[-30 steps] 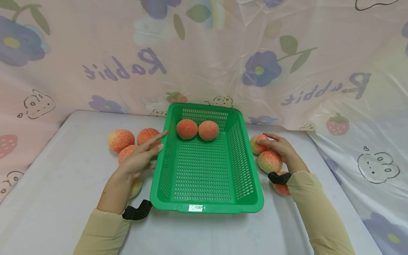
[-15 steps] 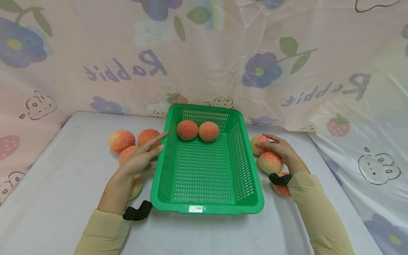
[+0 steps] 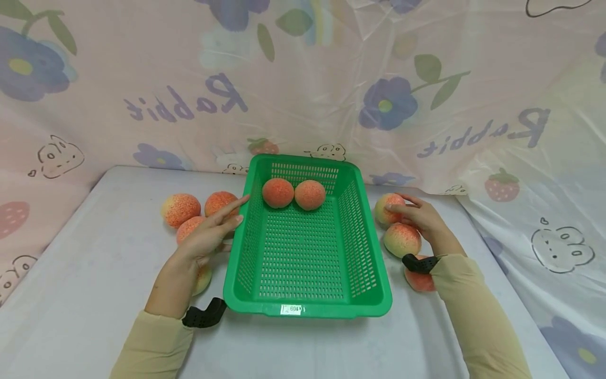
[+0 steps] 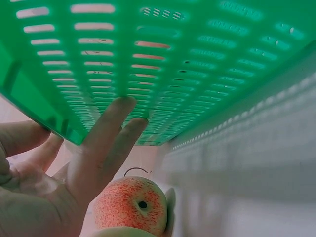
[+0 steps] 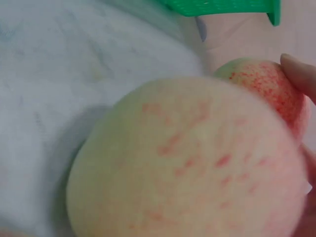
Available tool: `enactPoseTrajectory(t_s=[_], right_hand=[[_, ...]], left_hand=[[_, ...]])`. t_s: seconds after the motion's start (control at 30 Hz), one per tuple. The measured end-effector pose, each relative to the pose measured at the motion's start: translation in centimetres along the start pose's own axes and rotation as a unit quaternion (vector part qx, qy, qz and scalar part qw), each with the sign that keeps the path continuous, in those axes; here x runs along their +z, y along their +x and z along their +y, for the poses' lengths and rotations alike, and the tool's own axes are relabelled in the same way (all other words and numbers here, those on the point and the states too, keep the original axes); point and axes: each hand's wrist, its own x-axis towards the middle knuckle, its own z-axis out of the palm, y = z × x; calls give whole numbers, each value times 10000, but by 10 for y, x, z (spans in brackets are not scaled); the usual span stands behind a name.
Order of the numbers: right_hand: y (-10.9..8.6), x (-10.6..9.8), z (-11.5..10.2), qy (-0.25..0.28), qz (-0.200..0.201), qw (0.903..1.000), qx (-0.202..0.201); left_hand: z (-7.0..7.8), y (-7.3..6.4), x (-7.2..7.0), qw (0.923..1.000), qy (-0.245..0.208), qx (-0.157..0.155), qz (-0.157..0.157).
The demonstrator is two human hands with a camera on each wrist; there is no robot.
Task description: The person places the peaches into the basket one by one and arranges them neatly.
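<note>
A green plastic basket (image 3: 303,310) with slotted walls stands in the middle, two peaches (image 3: 278,193) lying side by side at its far end. My left hand (image 3: 208,237) is at the basket's left side with fingers extended. Two straight fingers (image 4: 111,123) touch the outer slotted wall in the left wrist view, while its other fingertips meet the rim. To the right of the basket, my right hand (image 3: 421,218) grips a yellow-red peach (image 3: 388,208) between thumb and fingers. Right below it sits another peach (image 3: 402,240), large in the foreground of the right wrist view.
Several peaches lie left of the basket, one of them a yellow-orange peach (image 3: 181,209), others partly behind the left hand. A reddish peach (image 3: 420,279) sits under the right wrist strap (image 3: 418,263). A printed cloth (image 3: 303,79) hangs behind the white table (image 3: 94,273).
My right hand has shifted slightly right and away from the basket, and the gripped peach has moved with it. The left hand and the basket stay where they were.
</note>
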Motion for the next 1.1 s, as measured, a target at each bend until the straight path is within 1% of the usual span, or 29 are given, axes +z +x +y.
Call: enactPoseTrajectory(t_s=[0.1, 0.17, 0.23, 0.37, 0.6, 0.77, 0.97, 1.1], right_hand=[[-2, -2, -5, 252, -39, 9994, -242], [-3, -4, -9, 344, -54, 9989, -303], [-5, -5, -13, 313, -166, 9989, -296], [-7, -6, -25, 306, -238, 9991, -182], [-12, 0, -47, 158, -307, 9985, -421], [-15, 6, -62, 150, -381, 9978, -527], [-19, 10, -74, 42, -390, 9972, -633], [-20, 11, -82, -62, -427, 9968, -673]], left_hand=[[0, 0, 0, 10000, -46, 15, -6], [0, 0, 1, 10000, -54, 26, -22], [0, 0, 1, 10000, -57, 28, -41], [0, 0, 1, 9999, -68, 40, -72], [-1, 0, 0, 9999, -59, 54, -82], [-1, 0, 0, 10000, -55, 48, -66], [-1, 0, 0, 9999, -28, 46, -87], [0, -1, 0, 9998, -35, 105, -136]])
